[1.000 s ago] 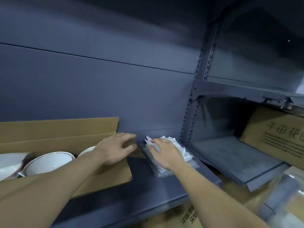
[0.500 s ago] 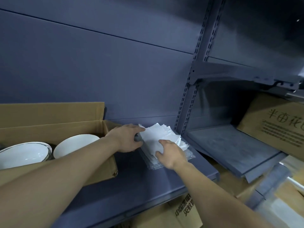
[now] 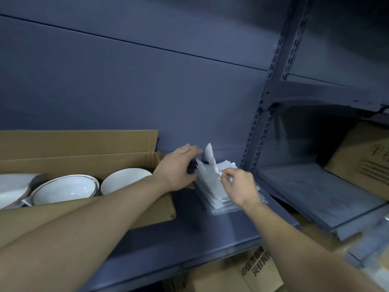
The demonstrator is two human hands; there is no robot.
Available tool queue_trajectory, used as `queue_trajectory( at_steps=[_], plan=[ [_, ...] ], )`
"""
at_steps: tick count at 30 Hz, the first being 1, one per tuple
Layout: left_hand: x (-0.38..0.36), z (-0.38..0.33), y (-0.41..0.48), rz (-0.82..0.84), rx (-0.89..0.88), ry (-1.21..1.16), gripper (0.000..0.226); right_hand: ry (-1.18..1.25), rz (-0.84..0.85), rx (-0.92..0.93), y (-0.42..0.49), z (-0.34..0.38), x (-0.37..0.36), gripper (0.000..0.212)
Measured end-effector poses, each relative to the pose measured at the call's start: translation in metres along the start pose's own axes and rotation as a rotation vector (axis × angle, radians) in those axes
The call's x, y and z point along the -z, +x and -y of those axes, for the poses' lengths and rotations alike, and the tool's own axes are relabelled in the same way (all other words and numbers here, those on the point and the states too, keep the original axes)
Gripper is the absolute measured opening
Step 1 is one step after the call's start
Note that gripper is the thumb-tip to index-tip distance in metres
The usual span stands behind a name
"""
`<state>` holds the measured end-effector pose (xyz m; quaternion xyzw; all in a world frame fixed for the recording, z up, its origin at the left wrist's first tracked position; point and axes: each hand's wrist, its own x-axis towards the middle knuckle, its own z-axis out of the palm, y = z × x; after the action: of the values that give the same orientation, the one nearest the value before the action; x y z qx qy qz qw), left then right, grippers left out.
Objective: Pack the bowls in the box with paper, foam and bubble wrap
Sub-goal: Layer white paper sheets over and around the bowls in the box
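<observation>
Fingers of my right hand (image 3: 240, 190) are clamped on paper. Thumb and forefinger pinch the near edge of the top sheet (image 3: 209, 161), just right of the frame's middle, and the remaining fingers curl loosely below them. That sheet stands up from the stack of paper (image 3: 212, 190) and curls to a peak above it. The stack lies on a clear piece of bubble wrap (image 3: 223, 210), which rests flat on the grey shelf (image 3: 210, 234).

My left hand (image 3: 176, 168) sits just left of the raised sheet, back of the hand up. Its fingers stretch almost straight and close together toward the sheet's upper corner. The tips are blurred, so I cannot tell whether they touch the paper, and the thumb is tucked out of sight underneath.

At middle left the cardboard box (image 3: 84, 161) stands open on the same shelf, its back flap upright against the wall. My left forearm crosses over its front right corner. Two bowls sit side by side inside: a dark-rimmed bowl (image 3: 65, 189), and to its right a plain white bowl (image 3: 124, 180), near my left wrist. More white ware shows at the left edge, too cut off to identify.

A printed carton (image 3: 259, 270) sits below the shelf at the bottom, and another carton (image 3: 362, 161) leans at the right edge.
</observation>
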<state>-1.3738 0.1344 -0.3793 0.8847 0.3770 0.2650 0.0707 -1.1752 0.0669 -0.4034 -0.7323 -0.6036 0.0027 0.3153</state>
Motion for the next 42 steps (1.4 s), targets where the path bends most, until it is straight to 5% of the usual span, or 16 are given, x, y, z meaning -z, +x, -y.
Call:
queue_trajectory(
  at_steps=[4,9,17,22,27,33,38,42],
  plan=[
    [0.016,0.010,-0.012,-0.124,0.074,-0.075,0.085,0.135,-0.034,0.089,0.002,0.033,0.019,0.015],
    [0.060,0.016,-0.026,-0.173,0.322,-0.502,0.106,0.450,-0.040,0.101,-0.004,0.086,0.042,0.017],
    [0.118,0.049,-0.067,-0.275,0.408,-0.649,0.081,0.736,0.035,0.154,-0.010,0.157,0.035,0.019],
    [0.156,0.064,-0.097,-0.376,0.405,-0.644,0.031,0.898,0.117,0.160,-0.014,0.193,0.018,0.027],
    [0.189,0.084,-0.137,-0.558,0.509,-0.713,0.036,1.094,0.253,0.026,-0.018,0.222,-0.010,0.026],
    [0.224,0.113,-0.176,-0.749,0.649,-0.859,0.047,0.818,0.381,0.295,-0.029,0.255,-0.050,0.082],
    [0.243,0.125,-0.195,-0.808,0.720,-1.047,0.011,0.680,0.280,0.538,-0.035,0.292,-0.080,0.064],
    [0.240,0.141,-0.203,-0.714,0.832,-1.015,0.014,0.663,0.045,0.549,-0.036,0.307,-0.091,0.042]
  ],
)
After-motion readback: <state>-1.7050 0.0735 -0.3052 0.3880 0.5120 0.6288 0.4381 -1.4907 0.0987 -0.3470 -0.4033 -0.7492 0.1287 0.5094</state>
